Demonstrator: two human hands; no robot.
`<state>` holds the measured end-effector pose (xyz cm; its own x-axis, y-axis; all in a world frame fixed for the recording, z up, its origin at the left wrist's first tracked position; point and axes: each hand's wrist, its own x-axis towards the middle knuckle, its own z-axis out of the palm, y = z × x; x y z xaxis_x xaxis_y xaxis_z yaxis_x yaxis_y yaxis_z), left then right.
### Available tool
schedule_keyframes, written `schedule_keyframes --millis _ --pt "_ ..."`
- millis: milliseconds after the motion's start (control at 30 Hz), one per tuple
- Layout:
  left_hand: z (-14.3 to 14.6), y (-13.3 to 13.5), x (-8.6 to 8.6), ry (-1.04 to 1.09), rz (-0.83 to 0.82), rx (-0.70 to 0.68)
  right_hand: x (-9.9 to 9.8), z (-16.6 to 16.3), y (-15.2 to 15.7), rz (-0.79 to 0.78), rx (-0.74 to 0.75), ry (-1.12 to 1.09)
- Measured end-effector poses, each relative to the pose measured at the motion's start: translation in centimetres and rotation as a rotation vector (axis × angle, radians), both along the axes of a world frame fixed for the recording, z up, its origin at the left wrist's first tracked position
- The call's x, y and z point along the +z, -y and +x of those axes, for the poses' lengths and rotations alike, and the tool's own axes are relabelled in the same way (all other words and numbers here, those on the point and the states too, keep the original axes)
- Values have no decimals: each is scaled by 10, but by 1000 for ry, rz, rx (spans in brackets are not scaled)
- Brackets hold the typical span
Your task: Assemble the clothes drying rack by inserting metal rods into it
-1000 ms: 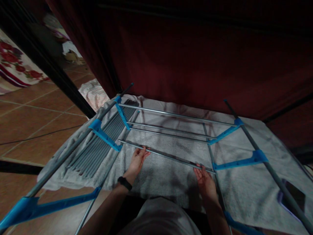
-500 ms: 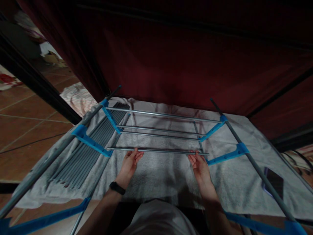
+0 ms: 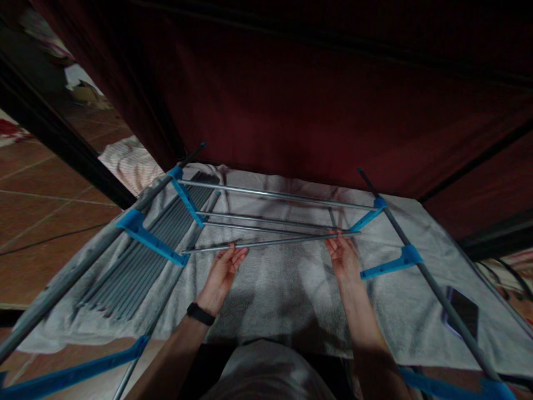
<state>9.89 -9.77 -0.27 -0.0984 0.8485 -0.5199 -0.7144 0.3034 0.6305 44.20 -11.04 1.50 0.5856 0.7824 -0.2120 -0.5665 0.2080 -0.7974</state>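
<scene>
Now your left hand (image 3: 222,273) and right hand (image 3: 343,256) are holding one rod (image 3: 283,241) in a light pinching grip above the grey blanket (image 3: 270,303); its left end is meeting or just nearing the left middle bracket (image 3: 157,241), its right end is staying clear of the right middle bracket (image 3: 385,269). Beyond, three crossbars (image 3: 270,194) are already spanning the far brackets (image 3: 186,197), while a row of spare rods (image 3: 129,278) is lying unfitted.
</scene>
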Motion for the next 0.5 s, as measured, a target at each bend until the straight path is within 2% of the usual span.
schedule_keyframes --millis 233,500 --pt "7 -1 15 32 -10 38 11 2 -15 40 20 6" --pt "15 -1 29 36 12 33 18 8 -26 6 13 16"
